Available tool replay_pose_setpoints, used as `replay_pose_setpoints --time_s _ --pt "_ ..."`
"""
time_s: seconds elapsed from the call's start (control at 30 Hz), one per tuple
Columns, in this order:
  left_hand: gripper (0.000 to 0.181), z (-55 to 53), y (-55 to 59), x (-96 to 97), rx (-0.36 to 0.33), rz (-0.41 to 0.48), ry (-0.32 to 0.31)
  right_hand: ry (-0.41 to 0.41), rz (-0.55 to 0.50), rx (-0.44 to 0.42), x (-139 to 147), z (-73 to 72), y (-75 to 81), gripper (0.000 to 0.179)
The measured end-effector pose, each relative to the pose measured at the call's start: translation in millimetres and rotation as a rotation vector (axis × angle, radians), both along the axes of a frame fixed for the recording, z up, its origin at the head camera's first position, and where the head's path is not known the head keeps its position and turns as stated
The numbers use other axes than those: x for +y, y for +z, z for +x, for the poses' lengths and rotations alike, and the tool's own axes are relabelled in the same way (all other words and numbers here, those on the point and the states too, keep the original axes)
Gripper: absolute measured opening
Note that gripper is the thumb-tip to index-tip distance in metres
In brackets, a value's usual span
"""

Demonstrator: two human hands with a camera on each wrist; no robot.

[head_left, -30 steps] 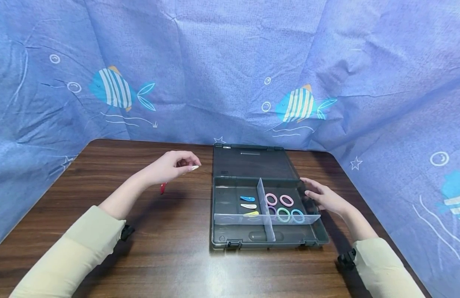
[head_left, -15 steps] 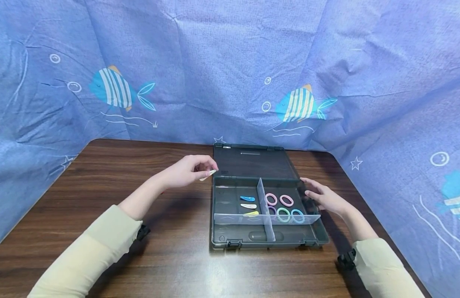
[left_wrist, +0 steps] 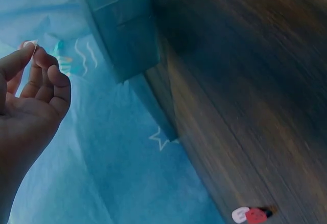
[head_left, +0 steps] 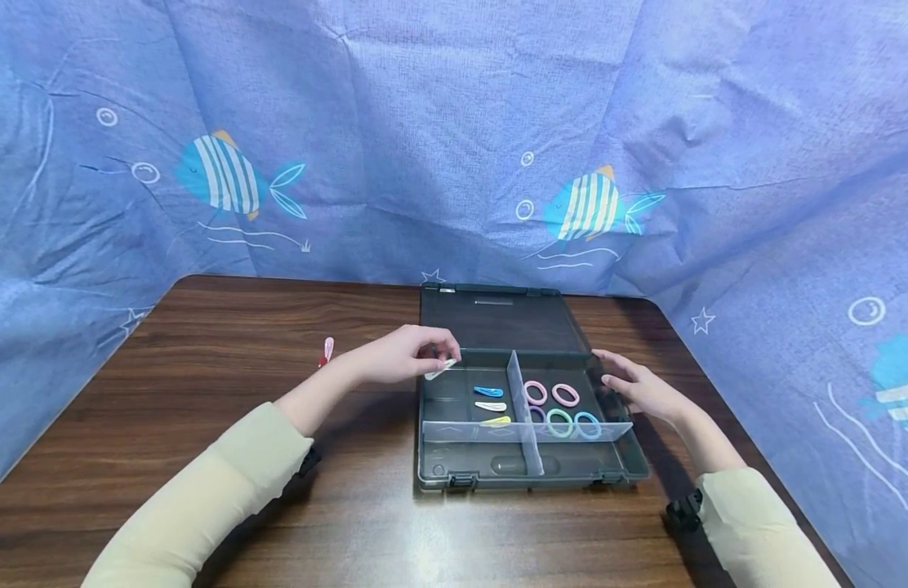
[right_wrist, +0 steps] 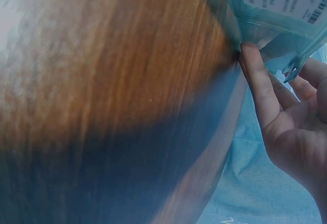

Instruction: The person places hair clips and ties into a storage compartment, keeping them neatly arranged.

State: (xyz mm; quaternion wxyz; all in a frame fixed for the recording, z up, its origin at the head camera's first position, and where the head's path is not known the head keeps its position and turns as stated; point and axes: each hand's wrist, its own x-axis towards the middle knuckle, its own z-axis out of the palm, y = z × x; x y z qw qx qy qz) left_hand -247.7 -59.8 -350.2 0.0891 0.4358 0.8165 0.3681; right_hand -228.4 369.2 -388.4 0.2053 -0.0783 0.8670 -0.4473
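Note:
My left hand pinches a pale hair clip between thumb and fingertips, over the back left corner of a dark see-through divided box. In the left wrist view only a bit of this hair clip shows past the thumb. A blue clip, a white clip and a yellow clip lie in the back left compartment. Several hair ties lie in the back right one. My right hand touches the box's right side, its fingers fairly straight along the wall.
Left of the box, a pink clip and a red clip lie on the wooden table, partly behind the left forearm. The box's lid lies folded back. A blue fish-print cloth hangs behind the table.
My left hand has carried the pale hair clip rightward and toward me, from above the table to over the box. The pink clip has come into sight. The right hand stays put.

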Motion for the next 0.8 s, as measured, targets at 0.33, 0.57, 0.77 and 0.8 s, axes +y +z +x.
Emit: replay_pose_setpoints --time_s 0.33,0.57,0.77,0.8 --pt "0.012 -6.3 -18.2 21.8 -0.002 -0.066 -0.129 -0.003 -0.021 -0.003 1.6 -1.6 -2.5 0.056" --pt "0.012 -11.0 -27.2 34.1 -0.004 -0.189 -0.206 -0.007 -0.019 -0.008 1.7 -1.5 -1.5 0.056" --pt "0.008 -12.2 -34.6 40.9 -0.006 -0.269 -0.241 -0.002 -0.014 -0.005 0.9 -1.3 -1.0 0.057" --pt "0.008 -12.0 -35.5 41.6 -0.008 -0.279 -0.245 -0.001 -0.013 -0.005 0.8 -1.2 -0.9 0.057"
